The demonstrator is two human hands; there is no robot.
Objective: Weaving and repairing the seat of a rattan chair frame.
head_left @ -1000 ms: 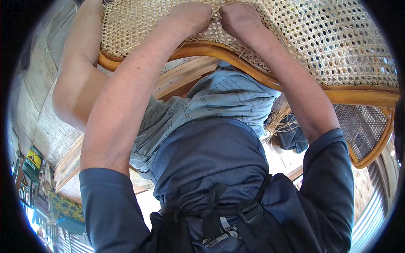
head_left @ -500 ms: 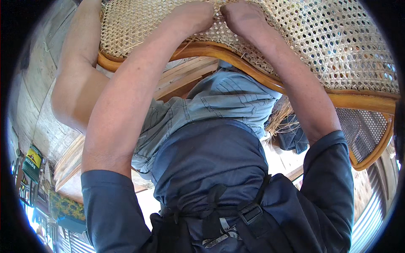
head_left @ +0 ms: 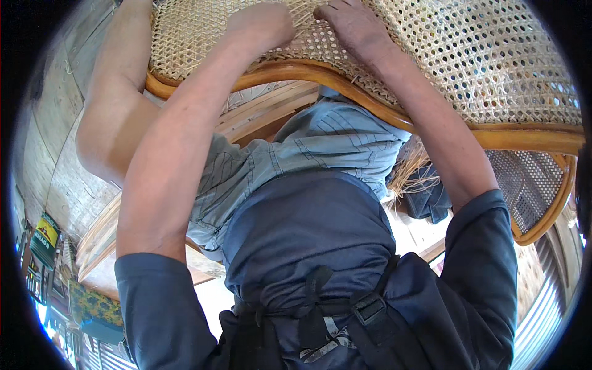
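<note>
A cane-webbed panel (head_left: 481,61) with a curved, varnished wooden frame (head_left: 524,138) lies across the top of the view, over my lap. Above the webbing, my left hand (head_left: 262,26) is closed in a fist; whatever it grips is hidden by its back. My right hand (head_left: 356,29) rests against the webbing a little to the right, its fingers bent inward and drawn together. Whether a cane strand is between those fingers cannot be made out. Between the two hands lies a stretch of open-holed weave, with thin loose strands nearby.
Under the frame sit wooden boards (head_left: 271,108) and a bundle of loose cane strands (head_left: 414,176) beside a dark object. Another cane-webbed piece (head_left: 530,191) stands at the right. A green and yellow package (head_left: 45,240) is at the far left. My bent leg (head_left: 114,117) flanks the panel.
My left hand has shifted left and slightly down, away from the right hand. My right hand has turned a little, its fingers less tightly closed. The gap between the hands is wider.
</note>
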